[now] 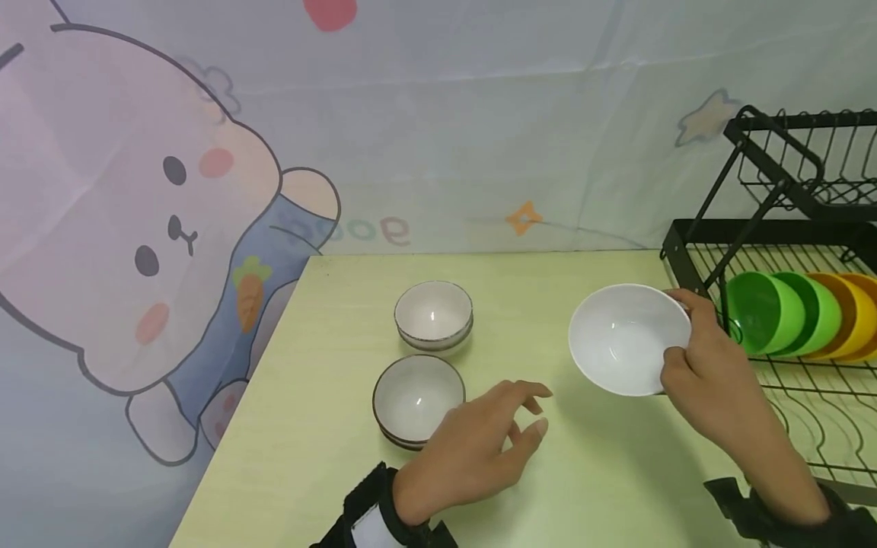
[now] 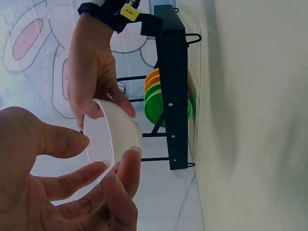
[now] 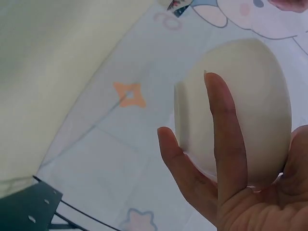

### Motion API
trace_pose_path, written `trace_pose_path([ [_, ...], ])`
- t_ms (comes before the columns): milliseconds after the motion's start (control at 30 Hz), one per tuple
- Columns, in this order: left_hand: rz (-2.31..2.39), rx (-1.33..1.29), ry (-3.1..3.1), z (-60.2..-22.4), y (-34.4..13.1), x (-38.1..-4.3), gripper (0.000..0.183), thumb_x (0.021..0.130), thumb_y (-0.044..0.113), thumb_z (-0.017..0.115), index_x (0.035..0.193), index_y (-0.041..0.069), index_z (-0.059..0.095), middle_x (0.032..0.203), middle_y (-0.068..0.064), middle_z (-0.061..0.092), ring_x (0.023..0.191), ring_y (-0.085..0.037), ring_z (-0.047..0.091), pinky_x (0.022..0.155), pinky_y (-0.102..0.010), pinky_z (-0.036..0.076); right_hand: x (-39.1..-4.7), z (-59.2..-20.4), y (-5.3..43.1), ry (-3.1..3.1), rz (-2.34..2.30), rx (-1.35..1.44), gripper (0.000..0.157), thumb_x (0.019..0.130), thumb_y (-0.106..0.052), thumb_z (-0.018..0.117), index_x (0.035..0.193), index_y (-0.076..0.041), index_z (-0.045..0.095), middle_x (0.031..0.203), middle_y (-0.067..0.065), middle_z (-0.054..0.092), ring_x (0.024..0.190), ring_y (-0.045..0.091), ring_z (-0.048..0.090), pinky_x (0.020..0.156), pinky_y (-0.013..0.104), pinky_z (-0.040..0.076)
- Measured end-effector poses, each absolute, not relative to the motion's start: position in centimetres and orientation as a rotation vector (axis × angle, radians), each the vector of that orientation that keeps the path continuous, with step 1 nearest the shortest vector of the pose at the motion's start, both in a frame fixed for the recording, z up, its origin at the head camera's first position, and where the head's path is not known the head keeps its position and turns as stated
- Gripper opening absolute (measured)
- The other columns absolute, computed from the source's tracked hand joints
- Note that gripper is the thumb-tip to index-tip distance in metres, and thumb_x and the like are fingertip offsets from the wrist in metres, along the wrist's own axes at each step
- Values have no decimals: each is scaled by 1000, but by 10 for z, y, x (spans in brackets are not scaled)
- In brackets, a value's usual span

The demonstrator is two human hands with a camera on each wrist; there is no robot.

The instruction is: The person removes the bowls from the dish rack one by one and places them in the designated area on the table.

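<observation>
My right hand [image 1: 715,380] holds a plain white bowl [image 1: 626,341] by its right rim, thumb at the inner edge, fingers behind. The bowl is raised over the table, its opening tilted toward me. In the right wrist view, two fingers [image 3: 228,139] lie along the outside of the bowl [image 3: 260,110]. To the left of it, my left hand [image 1: 473,449] hovers with loosely bent fingers and nothing in them. Behind and beside that hand stand two short stacks of dark-rimmed white bowls, the far stack [image 1: 433,310] and the near stack [image 1: 414,399], which the left hand partly overlaps.
At the right stands a black two-tier dish rack [image 1: 706,236]. Its lower tier holds green bowls [image 1: 763,312] and yellow bowls [image 1: 839,304] on edge. A cartoon-printed cloth [image 1: 438,137] hangs behind the pale yellow table [image 1: 329,342].
</observation>
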State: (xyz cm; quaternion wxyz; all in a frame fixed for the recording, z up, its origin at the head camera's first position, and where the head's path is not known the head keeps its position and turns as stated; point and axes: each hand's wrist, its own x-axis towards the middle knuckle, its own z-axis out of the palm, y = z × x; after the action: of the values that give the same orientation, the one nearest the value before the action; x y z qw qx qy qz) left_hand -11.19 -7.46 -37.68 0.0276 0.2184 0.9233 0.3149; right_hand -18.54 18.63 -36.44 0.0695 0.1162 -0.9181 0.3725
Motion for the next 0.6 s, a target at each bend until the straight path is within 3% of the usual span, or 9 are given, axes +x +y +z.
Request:
trace_pose_path([
  [200,964,685,2871,-376,-74,-112,32,104,34,46,135,24,53,117,11,64,81,8,58,68,-14,43,-193,-374,170,-2784,1263,387,63,90,5,33,152,5,17,133,44,42,96,53,61,54,31,55],
  [600,965,650,2827,-376,-74,-113,34,104,34,47,136,25,52,118,9,64,82,8,58,66,-14,43,-212,-398,142,-2810,1449,390,64,86,5,32,148,6,19,132,41,46,93,45,67,60,32,59],
])
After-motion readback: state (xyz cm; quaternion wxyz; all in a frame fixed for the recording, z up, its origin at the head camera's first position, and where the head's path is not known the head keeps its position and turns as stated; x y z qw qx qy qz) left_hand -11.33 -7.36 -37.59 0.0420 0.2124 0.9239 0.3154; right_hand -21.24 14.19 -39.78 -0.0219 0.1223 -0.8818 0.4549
